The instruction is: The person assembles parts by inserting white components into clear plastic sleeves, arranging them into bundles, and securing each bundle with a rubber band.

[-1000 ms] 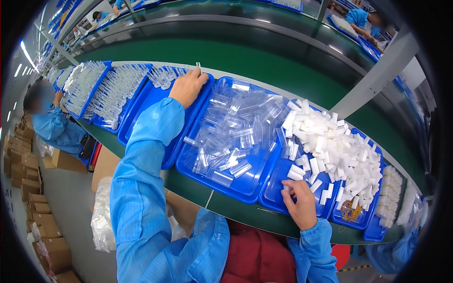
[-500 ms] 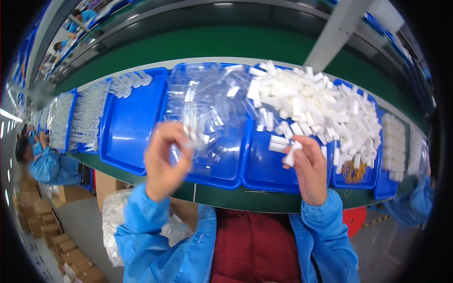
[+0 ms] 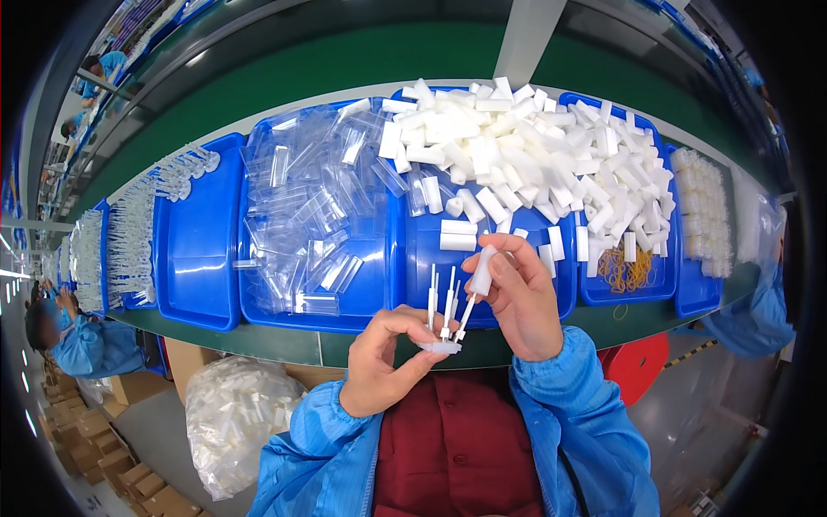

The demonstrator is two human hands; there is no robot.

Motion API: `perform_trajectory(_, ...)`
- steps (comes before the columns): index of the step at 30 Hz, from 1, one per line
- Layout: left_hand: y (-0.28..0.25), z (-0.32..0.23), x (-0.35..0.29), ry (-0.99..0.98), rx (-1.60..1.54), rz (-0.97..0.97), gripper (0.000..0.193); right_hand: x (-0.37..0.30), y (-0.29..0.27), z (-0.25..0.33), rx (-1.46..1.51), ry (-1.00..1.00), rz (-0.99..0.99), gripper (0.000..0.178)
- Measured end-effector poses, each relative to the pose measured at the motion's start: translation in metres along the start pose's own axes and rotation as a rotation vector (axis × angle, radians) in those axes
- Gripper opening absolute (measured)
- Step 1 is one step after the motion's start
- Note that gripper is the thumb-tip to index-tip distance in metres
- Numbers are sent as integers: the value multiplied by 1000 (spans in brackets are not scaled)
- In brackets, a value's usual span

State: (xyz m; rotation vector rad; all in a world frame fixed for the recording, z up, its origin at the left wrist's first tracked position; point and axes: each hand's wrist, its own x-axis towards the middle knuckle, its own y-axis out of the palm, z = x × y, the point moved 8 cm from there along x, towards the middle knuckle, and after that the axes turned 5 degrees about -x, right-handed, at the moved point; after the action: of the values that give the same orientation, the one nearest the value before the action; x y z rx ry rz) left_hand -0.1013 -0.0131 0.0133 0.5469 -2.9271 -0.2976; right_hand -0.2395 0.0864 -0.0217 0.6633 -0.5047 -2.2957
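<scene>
Between the thumb and fingers of my left hand (image 3: 386, 358) is a small translucent round base (image 3: 442, 347) with several thin white rods standing up from it. My right hand (image 3: 523, 299) pinches a white foam cylinder (image 3: 482, 270), which sits around the upper part of the rightmost rod. That rod leans to the right; the others look nearly upright. Both hands are close together in front of my body, at the tray's near edge. Just beyond them, loose foam cylinders (image 3: 458, 235) lie in a blue tray (image 3: 422, 274).
A large heap of white foam cylinders (image 3: 517, 146) spreads over two trays. Yellow rubber bands (image 3: 626, 274) lie at the right. Clear plastic sleeves (image 3: 314, 215) fill the tray to the left. Farther left, a blue tray (image 3: 200, 246) borders rows of clear parts (image 3: 131, 237). A co-worker (image 3: 99, 345) sits at far left.
My left hand has moved right, beside my right hand, and the rodded base now shows clearly. The foam cylinder in my right hand has come onto a rod. The view has shifted.
</scene>
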Motion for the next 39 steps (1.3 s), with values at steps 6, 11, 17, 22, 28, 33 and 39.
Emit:
perform_trajectory(6,1,3,-6,-18,-86,-48,32,2,-10,3,-52,-79,3,22)
perform_trajectory(11,-1,2,-7,-39,-137,-58,32,3,-16,5,-27,-88,-38,19)
perform_trajectory(17,-3,7,-10,-73,-178,-73,31,-3,-8,3,-136,-61,85,17)
perform_trajectory(22,-2,11,-13,-72,-181,3,30,-7,-9,8,-314,-139,154,18)
perform_trajectory(28,-6,14,-12,-24,-122,-14,30,-14,1,8,-315,-272,208,16)
perform_trajectory(33,-11,7,-11,64,86,-78,31,-17,7,3,-329,-290,211,15)
perform_trajectory(39,-15,0,-14,153,251,-77,31,-21,16,3,-353,-320,194,16)
